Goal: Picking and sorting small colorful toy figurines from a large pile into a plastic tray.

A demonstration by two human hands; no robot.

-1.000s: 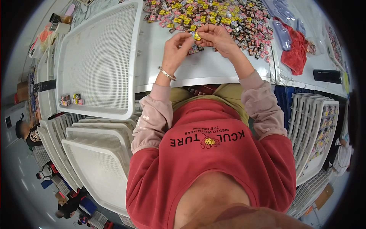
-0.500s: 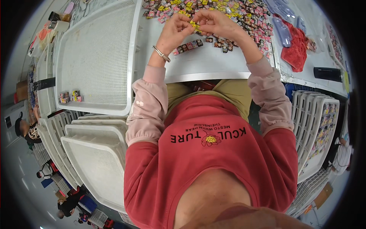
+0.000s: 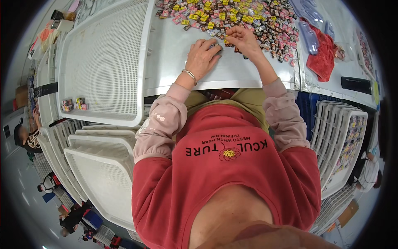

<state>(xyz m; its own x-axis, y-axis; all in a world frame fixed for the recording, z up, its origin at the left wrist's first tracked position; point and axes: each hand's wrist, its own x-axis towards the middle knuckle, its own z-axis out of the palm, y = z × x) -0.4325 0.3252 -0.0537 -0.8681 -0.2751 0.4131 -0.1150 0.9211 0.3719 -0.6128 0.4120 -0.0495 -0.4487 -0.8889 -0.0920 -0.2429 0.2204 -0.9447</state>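
My left hand [image 3: 202, 57], with a bracelet at its wrist, lies palm down on the white table with its fingers curled round a row of small printed square pieces, mostly hidden beneath it. Just to its right, my right hand [image 3: 245, 42] pinches a small yellow piece [image 3: 226, 40] between thumb and forefinger, partly covered by the fingertips. Beyond both hands spreads a loose heap of small square pieces [image 3: 265, 20] in yellow, pink and black. A few dark pieces lie under the right hand.
A large white mesh tray [image 3: 103, 62] at the left holds two small clusters of pieces [image 3: 74, 104] in its near corner. White trays [image 3: 99, 166] lean below it; more trays [image 3: 340, 141] stand at the right. A red cloth [image 3: 322, 62] and black cylinder [image 3: 356, 84] lie on the right table.
My hands, held together at a yellow piece over the heap, have parted. The left came down nearer onto the row of pieces; the right moved slightly nearer and rightward.
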